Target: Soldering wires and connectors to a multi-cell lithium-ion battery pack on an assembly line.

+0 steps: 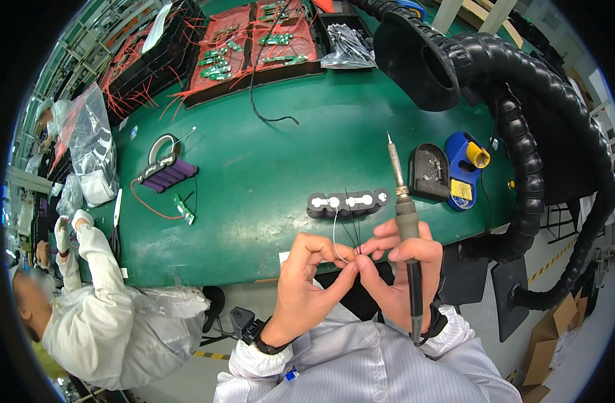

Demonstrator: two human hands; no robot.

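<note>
My left hand (314, 272) is closed, pinching a thin white wire (335, 232) between thumb and forefinger at the table's near edge. Its fingertips almost meet those of my right hand (405, 272), which closes around a soldering iron (407, 225) with a grey and black grip. The iron stands upright in the picture, its metal tip pointing away from me. Thin black wires (355, 232) run to the right fingertips too. Just beyond my hands lies a black battery pack (347, 203) with white-covered tabs, from which these wires rise. Exactly which finger grips which wire end is hard to see.
Right of the pack stand a black solder-waste holder (428, 173) and a blue iron stand (463, 168). A fume hose nozzle (418, 64) hangs above. Left lie a purple battery pack (167, 174) and circuit board (184, 209). Trays (253, 70) line the back; a co-worker (112, 316) sits left.
</note>
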